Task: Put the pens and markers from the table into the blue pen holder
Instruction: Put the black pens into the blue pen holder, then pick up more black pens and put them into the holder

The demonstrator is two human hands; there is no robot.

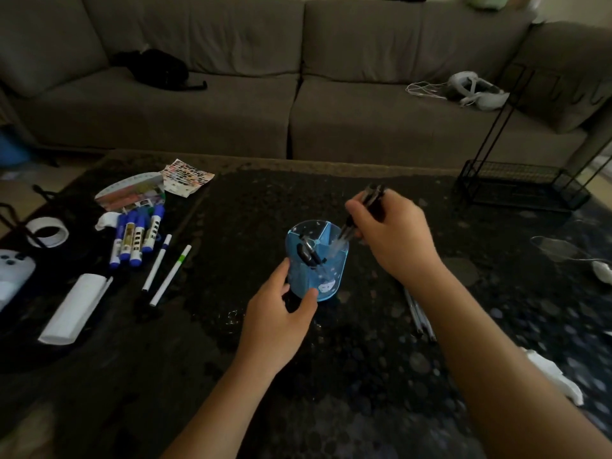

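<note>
Head view
Blue pen holder point(316, 263): upright near the middle of the dark speckled table point(331, 376); divided inside into compartments; a few dark pens point(309, 251) already leaning in the left compartment; small white sticker low on the front wall, print too small to read.
Left hand point(276, 318): wrapped round the holder's lower near-left side, thumb and fingers pressed to the wall.
Right hand point(394, 235): closed round a bundle of dark pens point(362, 210), tips lowered into the holder's right compartment, caps jutting up past the knuckles; motion-blurred.
Blue-capped markers point(135, 240): four side by side, well left of the holder; labels with dark blocks, wording not legible.
Thin white pens point(164, 270): two, roughly parallel, just right of the markers.
More pens point(419, 318): partly hidden under the right forearm, near the right of the holder.
Writing: nothing readable anywhere; printed sheet point(187, 177) at the far left shows only coloured patches.
Clutter on left: tape roll point(48, 231), white folded packet point(74, 309), white game controller point(13, 270) at the frame edge.
Far edge: table rim running beside a grey sofa point(231, 104); black wire rack point(520, 187) at the far right corner.
Open room: bare tabletop in front of and behind the holder, and between holder and white pens.
</note>
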